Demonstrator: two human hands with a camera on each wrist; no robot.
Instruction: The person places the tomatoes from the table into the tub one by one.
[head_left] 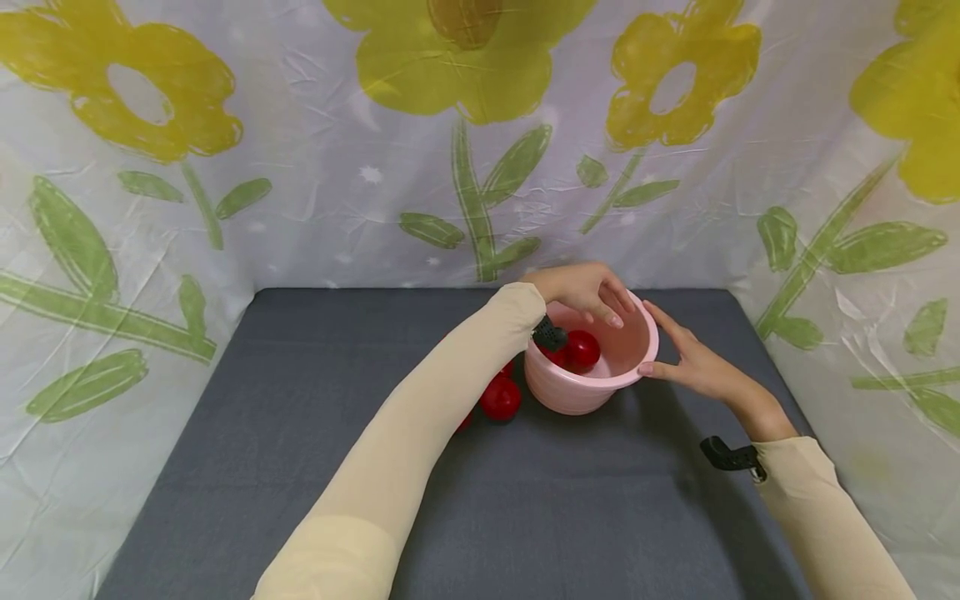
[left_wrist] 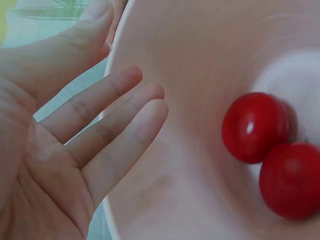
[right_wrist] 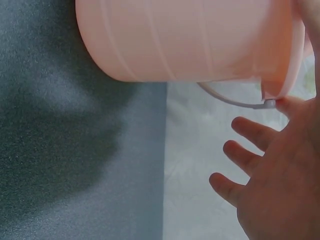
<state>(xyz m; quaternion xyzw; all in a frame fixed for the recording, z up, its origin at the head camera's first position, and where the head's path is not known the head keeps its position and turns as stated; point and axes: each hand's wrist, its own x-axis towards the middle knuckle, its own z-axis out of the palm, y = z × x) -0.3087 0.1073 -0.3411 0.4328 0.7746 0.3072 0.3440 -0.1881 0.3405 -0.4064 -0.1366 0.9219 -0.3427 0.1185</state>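
A pink bucket (head_left: 573,393) stands at the back right of the dark table. Two red tomatoes (left_wrist: 256,127) lie at its bottom in the left wrist view. My left hand (head_left: 583,292) hangs over the bucket's mouth with fingers loosely spread and nothing in its grasp. On the bucket's right side, my right hand (head_left: 697,362) touches the rim with thumb and index finger spread apart. Its other fingers extend free below the bucket's thin handle (right_wrist: 235,102) in the right wrist view. Beside the bucket's left side sit more red tomatoes (head_left: 500,398), partly hidden by my left sleeve.
The dark grey cloth (head_left: 300,375) covers the table. A pale curtain (head_left: 322,192) with yellow flowers hangs close behind it and along both sides. Each wrist carries a black strap (head_left: 729,454).
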